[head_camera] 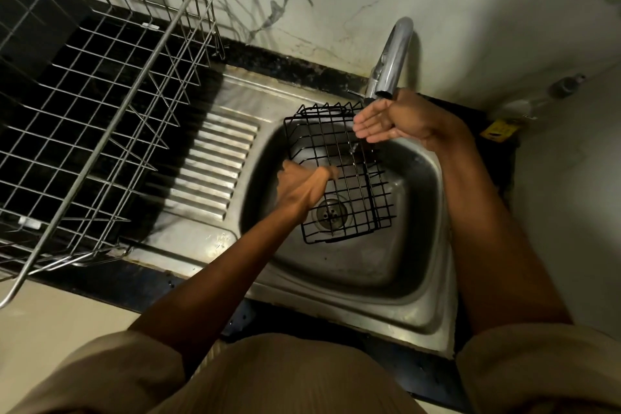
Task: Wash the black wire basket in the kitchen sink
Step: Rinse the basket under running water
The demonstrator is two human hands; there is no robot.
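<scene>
Because the steel sink [396, 265] catches the runoff, we keep the black wire basket [339, 175] tilted inside its bowl, over the drain [331, 213] and below the tap [391, 57]. Our left hand [302, 186] closes its grip on the basket's wires to steady it, while our right hand [393, 119] stays open-palmed, holding nothing, cupped under the spout, probably to catch water.
</scene>
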